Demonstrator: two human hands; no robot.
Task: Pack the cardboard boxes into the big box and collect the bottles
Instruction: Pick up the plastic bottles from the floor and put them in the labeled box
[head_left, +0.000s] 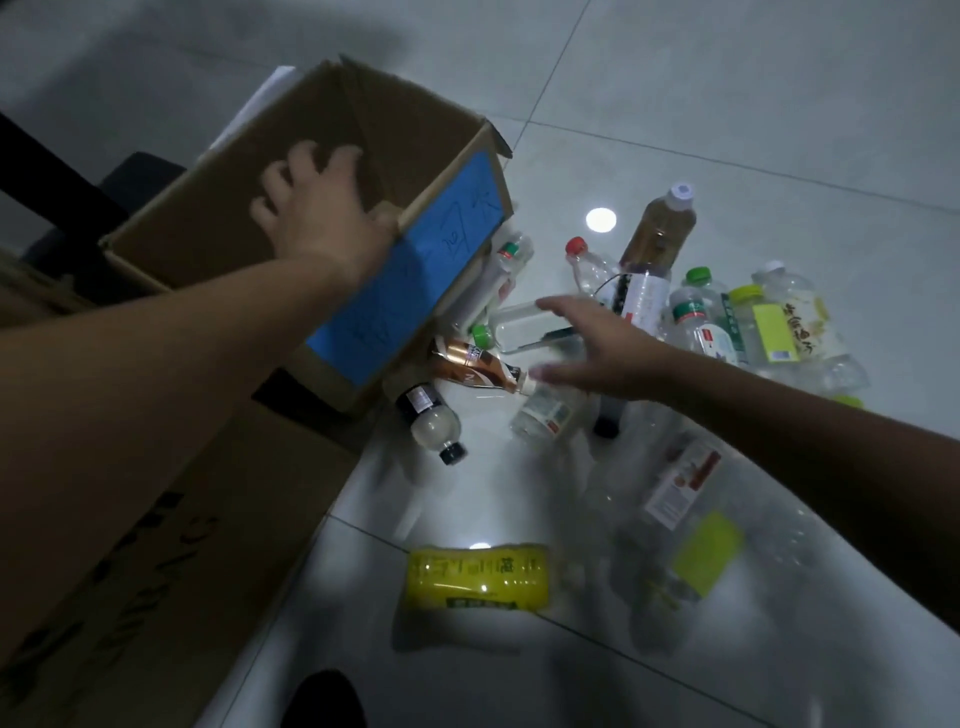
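An open cardboard box (218, 223) with a blue paper label on its near side is tilted over the floor. My left hand (317, 218) grips its near rim, fingers inside, thumb on the label. My right hand (602, 353) hovers open, fingers spread, above a scatter of plastic bottles on the floor. Just under it lie a brown-labelled bottle (475, 369) and a clear bottle (545, 413). A dark-capped bottle (428, 421) lies by the box's corner. A yellow-labelled bottle (478, 577) lies nearest me.
More bottles stand or lie at the right, among them a tall brown one (657, 228) and green-capped ones (696, 306). A large flat cardboard box (171, 519) fills the lower left. The floor (727, 104) is glossy tile. A dark shoe tip (324, 701) shows at the bottom.
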